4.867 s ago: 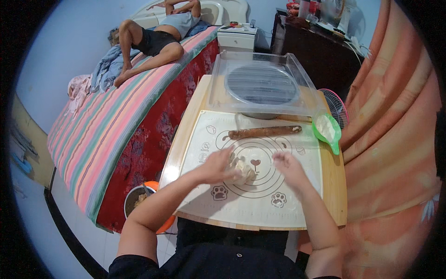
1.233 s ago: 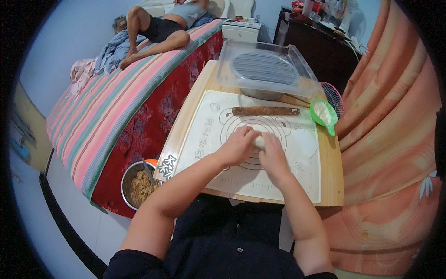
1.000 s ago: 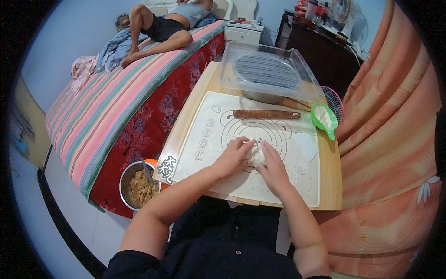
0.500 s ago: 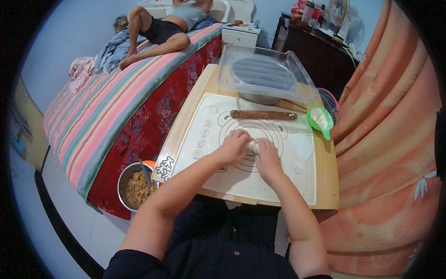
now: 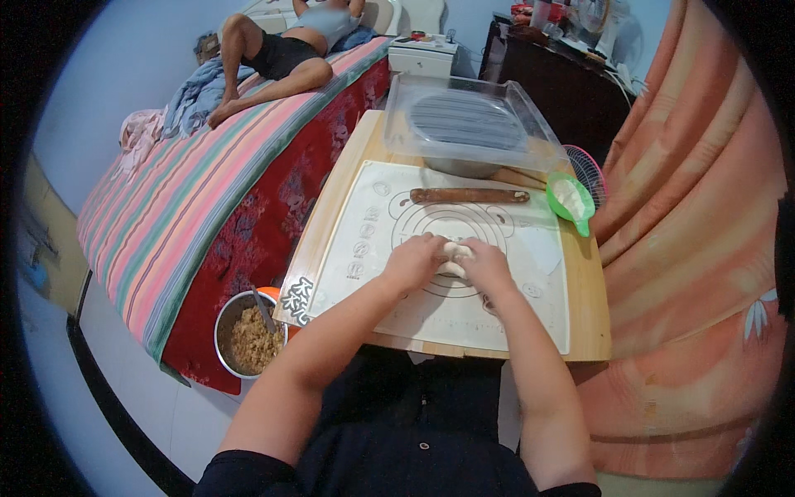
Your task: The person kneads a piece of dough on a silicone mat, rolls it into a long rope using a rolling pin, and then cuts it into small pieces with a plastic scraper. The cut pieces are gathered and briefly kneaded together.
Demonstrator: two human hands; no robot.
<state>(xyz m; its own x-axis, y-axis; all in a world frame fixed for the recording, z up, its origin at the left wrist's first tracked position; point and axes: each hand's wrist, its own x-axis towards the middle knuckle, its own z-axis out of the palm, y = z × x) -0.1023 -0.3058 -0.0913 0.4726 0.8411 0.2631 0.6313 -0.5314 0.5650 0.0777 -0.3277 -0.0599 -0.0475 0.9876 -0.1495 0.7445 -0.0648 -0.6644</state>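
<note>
A pale lump of dough point(image 5: 454, 258) sits on a white baking mat point(image 5: 373, 240) printed with rings, which lies on a wooden table point(image 5: 592, 315). My left hand point(image 5: 414, 261) and my right hand point(image 5: 487, 267) press against the dough from both sides, fingers curled around it. Most of the lump is hidden between the hands. A wooden rolling pin point(image 5: 469, 196) lies across the mat beyond the hands.
A clear plastic tub point(image 5: 472, 126) stands at the table's far end, a green scoop of flour point(image 5: 570, 200) at the right. A metal bowl of brown filling point(image 5: 246, 335) sits on the floor left. A person lies on the striped bed point(image 5: 199, 190). Orange curtain point(image 5: 687, 248) hangs right.
Both hands have stayed together on the dough, working it at the mat's centre. The view has shifted slightly; nothing else has moved.
</note>
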